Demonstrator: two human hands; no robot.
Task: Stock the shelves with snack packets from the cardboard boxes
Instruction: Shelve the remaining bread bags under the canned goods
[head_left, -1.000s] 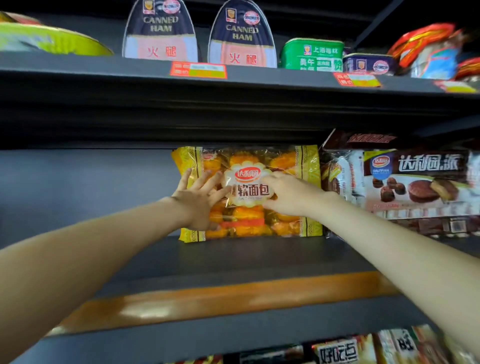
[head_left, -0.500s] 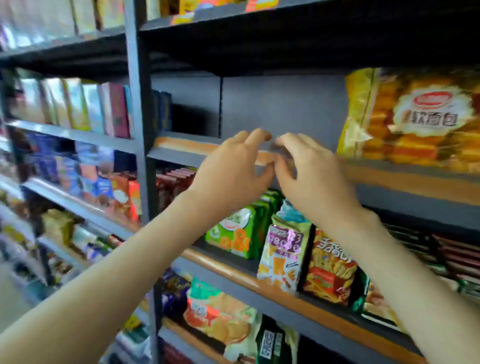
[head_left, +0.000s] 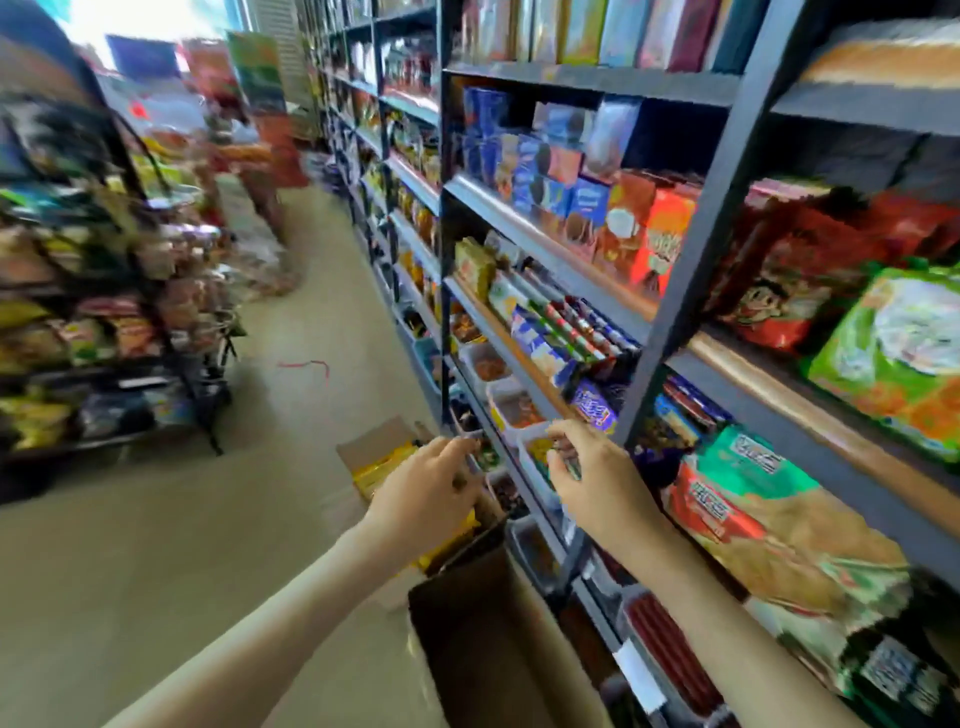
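My left hand (head_left: 426, 499) and my right hand (head_left: 592, 478) hang in the air side by side in front of the dark shelving (head_left: 675, 291), fingers loosely curled, holding nothing. Below them on the floor stands an open cardboard box (head_left: 374, 447) with yellow snack packets (head_left: 384, 465) showing inside; my left hand hides part of it. A second brown cardboard box (head_left: 483, 623) stands closer to me against the shelf foot. The view is blurred by motion.
The shelving on the right is packed with snack bags (head_left: 753, 499), biscuit boxes (head_left: 644, 228) and plastic tubs (head_left: 511, 408). A wire rack of packets (head_left: 93, 312) stands on the left. Beige aisle floor (head_left: 260, 519) runs between them.
Both hands let go of the yellow bread packet on the upper shelf and dropped down. The view swung left and down, from the shelf to the aisle and the boxes.
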